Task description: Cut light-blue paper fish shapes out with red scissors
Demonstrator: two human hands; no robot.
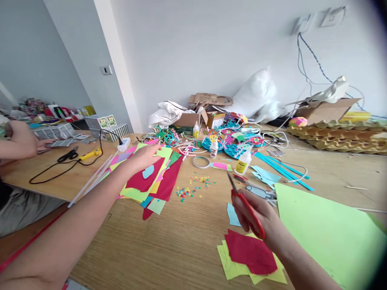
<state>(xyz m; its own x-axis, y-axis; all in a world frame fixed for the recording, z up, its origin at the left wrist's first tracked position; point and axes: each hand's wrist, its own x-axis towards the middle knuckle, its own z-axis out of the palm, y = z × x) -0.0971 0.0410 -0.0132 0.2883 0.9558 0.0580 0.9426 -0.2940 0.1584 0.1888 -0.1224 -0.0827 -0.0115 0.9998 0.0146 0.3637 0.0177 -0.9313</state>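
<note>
L hand [146,156] is over the stack [137,183], left of the dots [182,193]; its fingers look apart, w/ nothing visible in them, & can't tell if they touch the top sheet. R hand [266,219] has its fingers clamped on the scissors [238,194], raised right of the dots, blades pointing away from the body.

Risks: stack is uneven, sheets jutting every which way, so a tug on one could drag others across the surface [130,245] & into the dots, which are loose & would prob scatter. Small blue pc [148,172] on the stack, also left of the dots, looks unsecured; a brush from L hand could knock it off.

Scissors tip is near the glue [242,163], right of & beyond the dots; a careless swing fwd could tip the bottle. Red pc [250,253], right of the dots on the near side, sits under R forearm/wrist area w/ yellow pcs [225,262]; a low sleeve-less arm could sweep them askew. Dropped scissors might nick or crease them too.
</note>
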